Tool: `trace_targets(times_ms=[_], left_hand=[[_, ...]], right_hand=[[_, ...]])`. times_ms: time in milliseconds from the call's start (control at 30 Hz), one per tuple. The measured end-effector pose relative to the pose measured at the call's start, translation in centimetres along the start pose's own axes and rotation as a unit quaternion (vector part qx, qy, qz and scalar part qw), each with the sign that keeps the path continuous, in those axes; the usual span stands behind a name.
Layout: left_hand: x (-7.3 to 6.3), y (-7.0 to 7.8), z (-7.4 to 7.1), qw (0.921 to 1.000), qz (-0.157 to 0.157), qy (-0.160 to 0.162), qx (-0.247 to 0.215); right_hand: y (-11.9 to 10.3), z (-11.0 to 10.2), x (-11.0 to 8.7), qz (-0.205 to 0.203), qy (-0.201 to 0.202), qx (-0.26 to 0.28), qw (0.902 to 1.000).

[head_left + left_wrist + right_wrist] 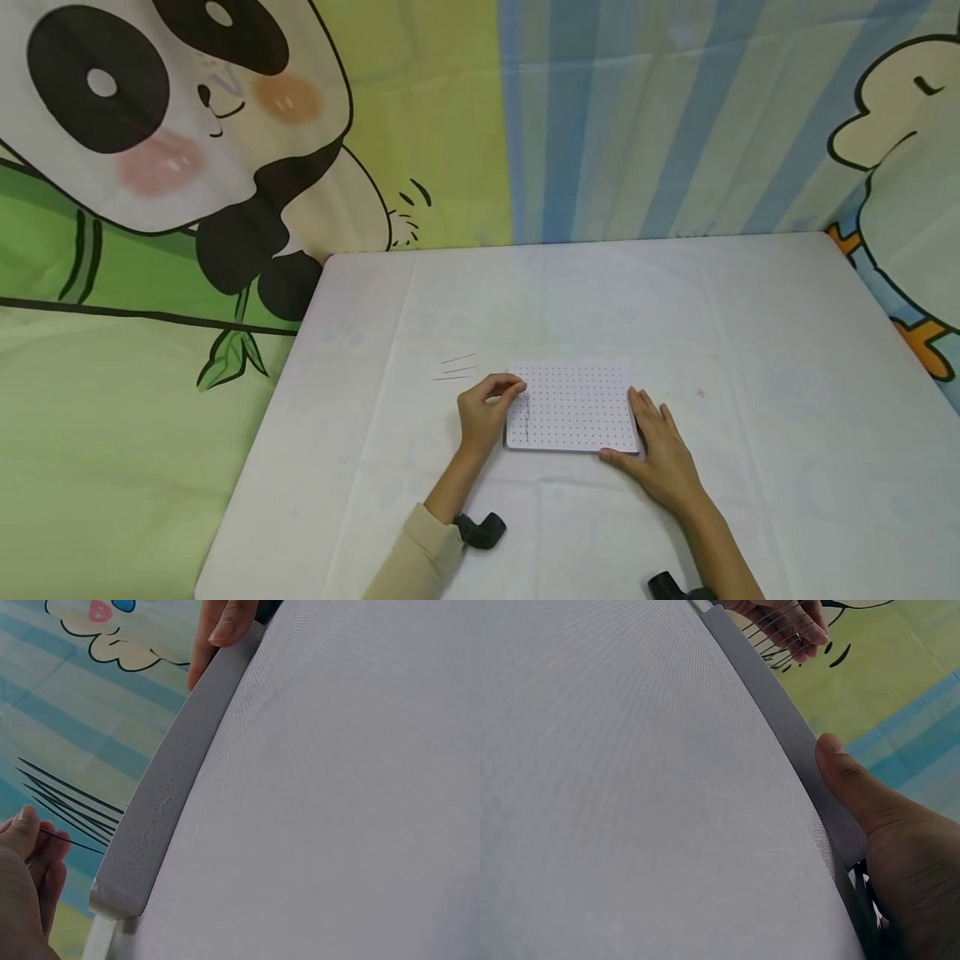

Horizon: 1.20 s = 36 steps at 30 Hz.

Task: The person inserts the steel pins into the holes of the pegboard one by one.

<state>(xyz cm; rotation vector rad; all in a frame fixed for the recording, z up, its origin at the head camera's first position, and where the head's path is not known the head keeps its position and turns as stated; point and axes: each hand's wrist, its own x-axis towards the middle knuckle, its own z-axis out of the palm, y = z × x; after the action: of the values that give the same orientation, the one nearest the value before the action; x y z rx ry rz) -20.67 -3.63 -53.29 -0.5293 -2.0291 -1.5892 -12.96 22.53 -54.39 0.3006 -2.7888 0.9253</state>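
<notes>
A white board (577,408) dotted with rows of small holes lies on the table. Several thin dark rods (71,786) stand up from it near its left edge, in a row that shows faintly in the head view. Between thumb and fingertips, my left hand (483,414) pinches another thin rod (82,845), its lower end at the board's left side. At the opposite end, my right hand (662,458) rests against the near right corner, its thumb (847,776) along the front edge and its straight fingers along the right edge.
Three loose thin rods (460,369) lie on the white tablecloth (540,308), just beyond and left of the board. A cartoon-printed backdrop (442,125) hangs behind the table's far edge. Each wrist carries a black camera mount (482,531).
</notes>
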Motion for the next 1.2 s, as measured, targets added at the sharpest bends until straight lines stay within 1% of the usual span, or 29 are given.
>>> trace_targets(times_ms=[267,500,633,833,1033,1200], left_hand=[[-0.28,-0.24,0.16,0.999,0.033,-0.015,0.027],[-0.19,-0.22,0.08,0.9959,0.058,-0.049,0.049],[-0.03,-0.24,0.03,0.9943,0.064,-0.066,0.054],[0.16,-0.1,-0.05,0.9895,0.078,-0.094,0.078],[0.21,-0.15,-0.11,0.9871,0.085,-0.105,0.086],[-0.03,-0.32,-0.25,0.9874,0.08,-0.108,0.083]], right_hand=[[-0.08,0.03,0.05,0.004,-0.007,0.001,1.0],[-0.13,-0.11,-0.08,0.013,-0.012,0.011,0.9998],[-0.09,-0.16,-0.04,0.01,-0.011,0.011,0.9998],[-0.06,-0.24,0.09,0.004,-0.008,0.007,0.9999],[-0.09,-0.27,0.14,0.005,-0.008,0.006,0.9999],[-0.06,-0.18,-0.04,0.01,-0.012,0.013,0.9998]])
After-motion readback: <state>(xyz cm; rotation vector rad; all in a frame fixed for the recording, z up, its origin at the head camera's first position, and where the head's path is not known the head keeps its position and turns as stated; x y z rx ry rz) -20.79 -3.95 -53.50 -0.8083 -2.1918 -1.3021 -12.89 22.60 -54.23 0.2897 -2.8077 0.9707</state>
